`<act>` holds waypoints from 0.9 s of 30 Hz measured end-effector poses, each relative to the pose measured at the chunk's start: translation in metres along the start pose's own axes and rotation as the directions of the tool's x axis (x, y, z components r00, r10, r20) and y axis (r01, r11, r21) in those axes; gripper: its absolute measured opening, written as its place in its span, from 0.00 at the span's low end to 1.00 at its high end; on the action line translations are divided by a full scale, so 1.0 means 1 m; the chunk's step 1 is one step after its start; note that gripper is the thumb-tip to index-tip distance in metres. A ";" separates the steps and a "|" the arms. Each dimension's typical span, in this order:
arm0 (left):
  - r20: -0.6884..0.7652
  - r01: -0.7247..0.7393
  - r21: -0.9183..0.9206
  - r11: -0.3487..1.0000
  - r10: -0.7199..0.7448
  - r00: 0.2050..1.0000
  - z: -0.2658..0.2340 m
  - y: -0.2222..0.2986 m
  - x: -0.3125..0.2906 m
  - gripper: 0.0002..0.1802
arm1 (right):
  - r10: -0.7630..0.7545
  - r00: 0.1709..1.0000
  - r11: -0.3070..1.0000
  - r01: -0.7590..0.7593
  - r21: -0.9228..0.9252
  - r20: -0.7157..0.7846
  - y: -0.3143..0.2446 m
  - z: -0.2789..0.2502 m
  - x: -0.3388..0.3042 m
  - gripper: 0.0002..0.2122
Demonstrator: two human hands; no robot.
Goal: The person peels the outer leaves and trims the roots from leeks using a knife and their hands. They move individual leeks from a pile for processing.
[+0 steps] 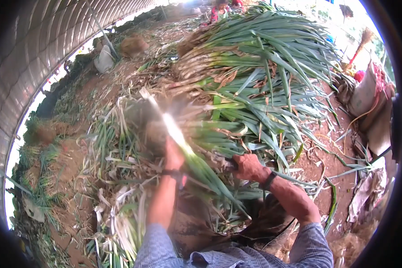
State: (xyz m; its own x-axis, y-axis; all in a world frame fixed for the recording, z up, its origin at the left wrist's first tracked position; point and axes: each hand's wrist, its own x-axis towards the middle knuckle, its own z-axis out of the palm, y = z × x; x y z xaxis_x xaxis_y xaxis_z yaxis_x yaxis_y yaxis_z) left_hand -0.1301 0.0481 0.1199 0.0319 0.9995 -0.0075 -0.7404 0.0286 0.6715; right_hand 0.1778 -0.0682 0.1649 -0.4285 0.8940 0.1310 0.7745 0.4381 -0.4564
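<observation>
A long green onion (182,141) slants in front of me, its white stalk up and left, its green leaves down and right. My left hand (173,154) is closed on it near the white part; motion smears the fingers and the stalk's upper end. Just right of the leaves, my right hand (251,169) is closed round a dark handle-like thing (230,164), whose kind I cannot make out. Beyond both hands lies a big heap of green onions (250,58), with roots toward the left and leaves toward the right.
Peeled white-stemmed onions (125,223) lie by my left arm, among stripped leaves (114,134). Stuffed sacks (366,96) stand at the right. A curved ribbed cover (35,49) rises on the left. A person (219,11) is at the far end of the heap.
</observation>
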 end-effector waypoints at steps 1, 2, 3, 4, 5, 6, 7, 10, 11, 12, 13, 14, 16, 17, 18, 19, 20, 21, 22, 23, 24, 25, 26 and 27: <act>-0.066 0.050 0.084 0.995 -0.045 0.997 -0.002 -0.001 0.000 0.29 | 0.024 0.999 1.000 -0.024 -0.001 0.040 0.000 -0.003 0.002 0.19; -0.065 0.068 0.151 0.986 -0.058 0.996 -0.005 -0.003 0.001 0.32 | 0.048 0.997 0.999 -0.047 -0.008 0.056 0.001 -0.005 0.003 0.21; -0.017 0.060 0.220 0.974 -0.057 0.998 -0.009 -0.005 0.002 0.34 | 0.039 0.999 0.999 -0.040 0.018 0.031 0.000 -0.006 0.003 0.19; -0.058 0.072 0.329 0.942 -0.055 0.997 -0.012 -0.007 0.003 0.35 | 0.033 0.999 0.999 -0.032 0.039 -0.017 0.000 -0.006 0.004 0.18; -0.066 0.062 0.446 0.893 -0.036 0.997 -0.016 -0.009 0.004 0.36 | 0.015 0.999 0.997 -0.012 0.081 -0.041 0.001 -0.007 0.005 0.18; -0.132 0.097 0.495 0.863 -0.036 0.991 -0.018 -0.012 0.004 0.37 | 0.021 0.998 0.996 -0.015 0.093 -0.067 0.002 -0.007 0.005 0.18; -0.137 0.149 0.476 0.867 -0.094 0.986 -0.019 -0.016 0.004 0.38 | 0.017 0.997 0.992 -0.008 0.123 -0.070 0.003 -0.007 0.006 0.18; -0.068 0.260 0.387 0.885 -0.253 0.965 -0.017 -0.027 -0.003 0.39 | 0.050 0.997 0.985 -0.039 0.168 -0.063 0.006 -0.008 0.006 0.19; -0.109 0.284 0.446 0.849 -0.264 0.958 -0.015 -0.033 -0.004 0.38 | 0.088 0.996 0.982 -0.082 0.171 -0.027 0.007 -0.008 0.005 0.19; -0.081 0.341 0.449 0.826 -0.343 0.936 -0.014 -0.037 -0.007 0.39 | 0.077 0.996 0.978 -0.067 0.196 -0.043 0.007 -0.009 0.003 0.20; -0.050 0.395 0.454 0.799 -0.420 0.906 -0.016 -0.042 -0.010 0.39 | 0.087 0.996 0.974 -0.078 0.213 -0.032 0.008 -0.011 0.001 0.20; 0.046 0.432 0.421 0.797 -0.495 0.868 -0.018 -0.048 -0.011 0.39 | 0.086 0.996 0.968 -0.078 0.238 -0.025 0.010 -0.013 -0.001 0.20; -0.058 0.484 0.544 0.686 -0.544 0.837 -0.025 -0.066 -0.009 0.39 | 0.137 0.989 0.967 -0.145 0.210 0.052 0.014 -0.017 -0.005 0.20; -0.099 0.533 0.582 0.614 -0.597 0.796 -0.030 -0.075 -0.005 0.39 | 0.144 0.986 0.966 -0.158 0.205 0.081 0.017 -0.019 -0.007 0.20; -0.142 0.562 0.624 0.543 -0.628 0.765 -0.036 -0.083 -0.003 0.37 | 0.181 0.978 0.962 -0.198 0.187 0.105 0.020 -0.021 -0.008 0.20; -0.171 0.550 0.691 0.469 -0.634 0.754 -0.041 -0.091 -0.001 0.35 | 0.204 0.971 0.958 -0.224 0.177 0.124 0.023 -0.022 -0.008 0.20; -0.155 0.559 0.710 0.428 -0.679 0.717 -0.045 -0.098 0.001 0.33 | 0.234 0.961 0.952 -0.257 0.165 0.150 0.026 -0.022 -0.008 0.21; -0.123 0.511 0.761 0.399 -0.685 0.718 -0.047 -0.102 0.000 0.32 | 0.229 0.962 0.955 -0.252 0.158 0.149 0.029 -0.022 -0.009 0.23; -0.112 0.485 0.810 0.329 -0.726 0.679 -0.048 -0.104 0.000 0.30 | 0.259 0.949 0.955 -0.280 0.101 0.180 0.031 -0.021 -0.009 0.23; -0.044 0.420 0.841 0.340 -0.732 0.679 -0.046 -0.105 0.001 0.24 | 0.302 0.927 0.947 -0.318 0.040 0.221 0.033 -0.021 -0.008 0.23; -0.099 0.397 0.869 0.297 -0.681 0.725 -0.043 -0.105 -0.001 0.22 | 0.346 0.901 0.936 -0.352 -0.023 0.261 0.036 -0.021 -0.008 0.23; -0.126 0.371 0.895 0.249 -0.657 0.743 -0.039 -0.102 -0.002 0.21 | 0.373 0.892 0.927 -0.368 -0.071 0.256 0.037 -0.021 -0.009 0.21; -0.152 0.347 0.917 0.198 -0.631 0.761 -0.034 -0.099 -0.004 0.20 | 0.363 0.893 0.932 -0.351 -0.093 0.267 0.039 -0.021 -0.009 0.21; -0.167 0.283 0.950 0.130 -0.555 0.815 -0.029 -0.098 -0.005 0.18 | 0.352 0.894 0.936 -0.334 -0.113 0.278 0.041 -0.022 -0.010 0.20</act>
State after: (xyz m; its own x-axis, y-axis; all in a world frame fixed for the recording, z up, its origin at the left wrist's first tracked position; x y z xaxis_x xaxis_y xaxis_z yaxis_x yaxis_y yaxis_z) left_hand -0.0771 0.0407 0.0332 0.3247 0.8012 -0.5026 0.5511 0.2716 0.7890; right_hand 0.2235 -0.0571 0.1642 -0.2394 0.9271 -0.2883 0.9204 0.1221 -0.3715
